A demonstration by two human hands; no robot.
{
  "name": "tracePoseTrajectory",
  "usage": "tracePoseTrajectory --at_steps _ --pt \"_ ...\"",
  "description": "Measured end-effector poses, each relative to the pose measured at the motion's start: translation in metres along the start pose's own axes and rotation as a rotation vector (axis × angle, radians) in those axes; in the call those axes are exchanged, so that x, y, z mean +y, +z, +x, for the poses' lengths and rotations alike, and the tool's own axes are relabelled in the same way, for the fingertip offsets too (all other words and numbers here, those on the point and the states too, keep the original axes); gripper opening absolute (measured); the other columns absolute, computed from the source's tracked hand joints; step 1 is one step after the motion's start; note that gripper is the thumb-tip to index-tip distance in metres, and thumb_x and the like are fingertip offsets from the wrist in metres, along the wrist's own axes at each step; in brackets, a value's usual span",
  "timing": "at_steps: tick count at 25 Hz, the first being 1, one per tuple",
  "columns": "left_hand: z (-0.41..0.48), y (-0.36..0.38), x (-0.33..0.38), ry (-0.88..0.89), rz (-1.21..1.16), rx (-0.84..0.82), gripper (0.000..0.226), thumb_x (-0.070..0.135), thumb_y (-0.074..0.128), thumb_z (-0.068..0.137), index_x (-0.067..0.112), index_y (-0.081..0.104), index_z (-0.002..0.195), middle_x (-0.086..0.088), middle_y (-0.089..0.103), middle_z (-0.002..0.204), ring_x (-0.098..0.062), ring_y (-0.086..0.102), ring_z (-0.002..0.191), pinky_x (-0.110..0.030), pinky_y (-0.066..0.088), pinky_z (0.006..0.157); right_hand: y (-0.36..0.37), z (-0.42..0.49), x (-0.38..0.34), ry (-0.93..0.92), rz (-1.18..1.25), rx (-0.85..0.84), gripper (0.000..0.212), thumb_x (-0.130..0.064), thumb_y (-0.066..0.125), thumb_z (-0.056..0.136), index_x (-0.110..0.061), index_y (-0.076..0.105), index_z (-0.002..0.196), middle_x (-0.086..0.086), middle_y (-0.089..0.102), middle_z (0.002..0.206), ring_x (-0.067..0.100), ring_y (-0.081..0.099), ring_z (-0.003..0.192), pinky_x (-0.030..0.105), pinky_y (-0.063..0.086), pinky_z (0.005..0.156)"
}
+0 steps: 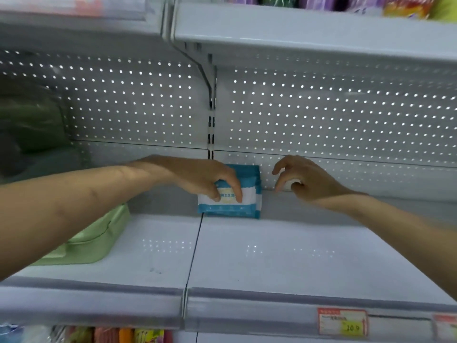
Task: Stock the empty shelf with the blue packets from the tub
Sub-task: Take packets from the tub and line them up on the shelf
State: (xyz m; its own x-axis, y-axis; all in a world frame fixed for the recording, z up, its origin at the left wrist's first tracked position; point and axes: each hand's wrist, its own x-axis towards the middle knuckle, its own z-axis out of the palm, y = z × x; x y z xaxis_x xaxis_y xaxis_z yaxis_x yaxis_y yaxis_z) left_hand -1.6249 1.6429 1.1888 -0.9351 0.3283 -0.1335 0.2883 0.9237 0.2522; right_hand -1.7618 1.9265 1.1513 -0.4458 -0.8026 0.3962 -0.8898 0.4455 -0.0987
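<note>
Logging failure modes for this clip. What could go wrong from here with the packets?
1. The blue packets stand on edge at the back of the shelf, gripped by the left hand; they may tip forward on release.
2. The right hand hovers beside them, holding nothing; it could knock them over.
3. The left forearm crosses over the green pack; pulling back might drag it toward the edge.

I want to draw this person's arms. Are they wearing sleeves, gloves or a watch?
No. The left hand and right hand have no gloves, watch or rings that I can see. The left forearm and right forearm are bare, with no sleeve in view.
</note>
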Motion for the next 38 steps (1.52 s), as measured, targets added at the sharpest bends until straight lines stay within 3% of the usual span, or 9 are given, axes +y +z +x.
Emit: tracePoseTrajectory --at_steps 5,10,18,22,25,28,32,36,38 --pt "0.016 0.022 0.004 0.069 0.079 -0.063 0.044 0.012 0.061 0.098 0.047 0.063 0.124 0.026 0.047 0.108 0.006 0.047 0.099 -0.021 0.037 0.08 -0.008 -0.022 0.006 0.054 -0.021 -0.033 0.058 0.006 0.048 0.073 -0.043 0.073 0.089 -0.023 0.054 0.123 0.014 0.051 0.118 0.041 0.043 0.101" --pt "0.021 0.03 -0.002 0.146 0.167 0.06 0.053 0.001 0.054 0.096 0.041 0.064 0.129 0.014 0.03 0.149 0.001 0.023 0.13 -0.022 0.024 0.112 -0.017 -0.034 -0.002 0.095 0.025 -0.058 0.058 0.01 0.05 0.078 -0.042 0.074 0.09 -0.02 0.054 0.124 0.012 0.048 0.118 0.035 0.042 0.099" --pt "0.041 0.026 0.032 0.254 0.348 0.17 0.046 0.012 0.06 0.093 0.044 0.065 0.126 0.017 0.025 0.153 -0.001 0.023 0.124 -0.032 0.032 0.111 -0.038 -0.084 0.006 0.11 -0.019 -0.021 0.057 0.009 0.049 0.076 -0.038 0.076 0.094 -0.017 0.055 0.123 0.007 0.047 0.11 0.032 0.04 0.097" --pt "0.086 0.031 0.099 0.411 0.337 0.164 0.055 0.017 0.06 0.098 0.042 0.05 0.146 0.013 0.028 0.157 -0.009 0.031 0.133 -0.027 0.03 0.112 -0.066 -0.139 0.017 0.238 -0.026 -0.081 0.052 0.004 0.054 0.081 -0.035 0.073 0.11 -0.015 0.055 0.125 0.001 0.047 0.109 0.02 0.041 0.098" --pt "0.127 0.047 0.157 0.515 0.171 0.067 0.06 0.024 0.059 0.103 0.036 0.036 0.157 0.013 0.032 0.16 -0.004 0.032 0.142 -0.022 0.024 0.118 -0.089 -0.195 0.033 0.313 -0.114 -0.138 0.046 -0.012 0.057 0.082 -0.037 0.068 0.119 -0.012 0.057 0.121 0.014 0.054 0.106 0.037 0.046 0.096" --pt "0.171 0.068 0.229 0.691 0.284 0.151 0.056 0.04 0.057 0.102 0.034 0.038 0.155 0.002 0.045 0.148 -0.014 0.046 0.132 -0.038 0.041 0.111 -0.119 -0.278 0.051 0.496 -0.225 -0.204 0.038 -0.029 0.06 0.092 -0.04 0.062 0.128 -0.011 0.059 0.122 0.011 0.053 0.098 0.039 0.046 0.095" --pt "0.205 0.109 0.334 0.884 0.228 0.164 0.051 0.042 0.058 0.102 0.035 0.045 0.151 0.006 0.053 0.134 -0.011 0.05 0.114 -0.039 0.044 0.101 -0.15 -0.4 0.054 0.723 -0.333 -0.298 0.034 -0.036 0.058 0.098 -0.038 0.059 0.132 -0.009 0.058 0.123 0.01 0.054 0.101 0.038 0.045 0.094" --pt "0.224 0.165 0.415 1.054 0.197 0.113 0.051 0.038 0.057 0.103 0.033 0.045 0.152 0.001 0.052 0.14 -0.017 0.048 0.126 -0.033 0.04 0.105 -0.142 -0.497 0.04 0.873 -0.227 -0.306 0.027 -0.033 0.061 0.098 -0.032 0.062 0.125 -0.008 0.058 0.114 0.012 0.058 0.097 0.035 0.048 0.087" --pt "0.23 0.201 0.445 1.111 0.217 0.053 0.053 0.044 0.053 0.102 0.035 0.042 0.153 0.002 0.05 0.142 -0.02 0.048 0.129 -0.04 0.042 0.107 -0.119 -0.541 0.032 0.935 -0.172 -0.355 0.027 -0.033 0.062 0.097 -0.032 0.061 0.124 -0.008 0.057 0.113 0.014 0.058 0.098 0.035 0.048 0.085"
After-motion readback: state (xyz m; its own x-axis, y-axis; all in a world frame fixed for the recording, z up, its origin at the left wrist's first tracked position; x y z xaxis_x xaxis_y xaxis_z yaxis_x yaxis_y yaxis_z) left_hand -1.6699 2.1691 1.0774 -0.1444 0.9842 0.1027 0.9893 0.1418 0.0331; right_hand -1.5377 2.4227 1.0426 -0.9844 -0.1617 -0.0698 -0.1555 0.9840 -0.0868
